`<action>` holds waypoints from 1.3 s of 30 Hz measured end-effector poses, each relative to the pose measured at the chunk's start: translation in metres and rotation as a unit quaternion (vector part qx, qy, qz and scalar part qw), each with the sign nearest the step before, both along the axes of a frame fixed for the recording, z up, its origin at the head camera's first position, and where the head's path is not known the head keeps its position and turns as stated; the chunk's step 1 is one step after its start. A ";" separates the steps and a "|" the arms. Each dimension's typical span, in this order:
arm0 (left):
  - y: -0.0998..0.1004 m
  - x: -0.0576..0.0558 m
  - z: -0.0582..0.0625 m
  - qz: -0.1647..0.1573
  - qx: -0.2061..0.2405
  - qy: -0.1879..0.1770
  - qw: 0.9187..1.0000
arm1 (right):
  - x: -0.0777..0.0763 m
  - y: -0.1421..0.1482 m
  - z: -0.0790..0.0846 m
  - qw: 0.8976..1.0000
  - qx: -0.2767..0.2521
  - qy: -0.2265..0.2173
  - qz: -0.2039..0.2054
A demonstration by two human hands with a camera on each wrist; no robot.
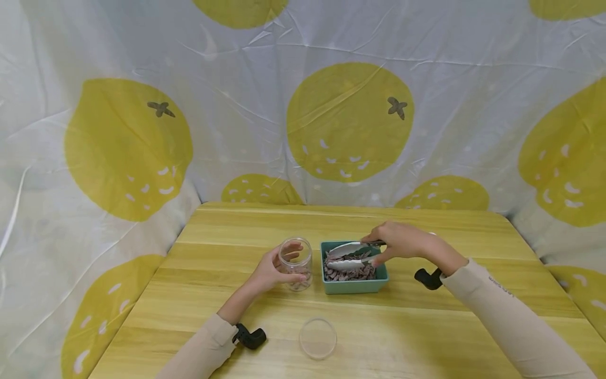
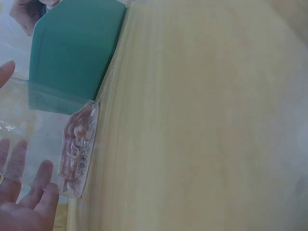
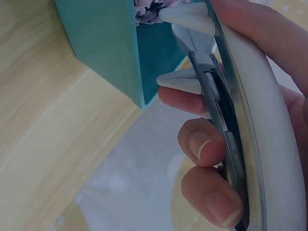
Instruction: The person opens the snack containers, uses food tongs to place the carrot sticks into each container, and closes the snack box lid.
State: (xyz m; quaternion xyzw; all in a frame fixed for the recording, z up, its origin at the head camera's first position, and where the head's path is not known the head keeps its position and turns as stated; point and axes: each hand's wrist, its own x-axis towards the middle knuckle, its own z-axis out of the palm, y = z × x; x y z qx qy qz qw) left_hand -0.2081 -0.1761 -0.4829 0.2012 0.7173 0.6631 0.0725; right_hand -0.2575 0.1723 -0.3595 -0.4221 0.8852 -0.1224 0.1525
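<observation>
In the head view my left hand (image 1: 266, 273) grips a clear open jar (image 1: 303, 257), thumb in front and fingers around the far side. Some pinkish-brown pieces (image 2: 77, 149) lie at the jar's bottom in the left wrist view. My right hand (image 1: 406, 242) holds white-tipped tongs (image 1: 347, 265) over a green rectangular box (image 1: 355, 287) just right of the jar. Purplish-brown dried strips (image 1: 362, 272) lie in the box, and the tongs' spread tips are down among them. Whether the tips pinch any strip, I cannot tell. In the right wrist view fingers curl round the tongs' handles (image 3: 269, 125).
A round clear lid (image 1: 318, 339) lies flat on the wooden table (image 1: 402, 326), nearer me than the jar and box. Behind the table's far edge hangs a white cloth (image 1: 246, 116) with yellow fruit prints. Black wrist cameras (image 1: 252, 337) are strapped on both arms.
</observation>
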 end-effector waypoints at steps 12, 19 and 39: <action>0.001 0.000 0.001 -0.002 0.009 -0.001 1.000 | -0.001 0.003 -0.008 0.999 -0.024 0.019 0.020; 0.001 -0.001 0.000 -0.003 0.011 -0.002 1.000 | 0.000 0.008 -0.006 0.999 -0.050 0.000 0.020; 0.001 0.000 0.000 -0.003 0.015 0.003 1.000 | 0.001 0.030 0.019 0.994 -0.104 -0.019 -0.011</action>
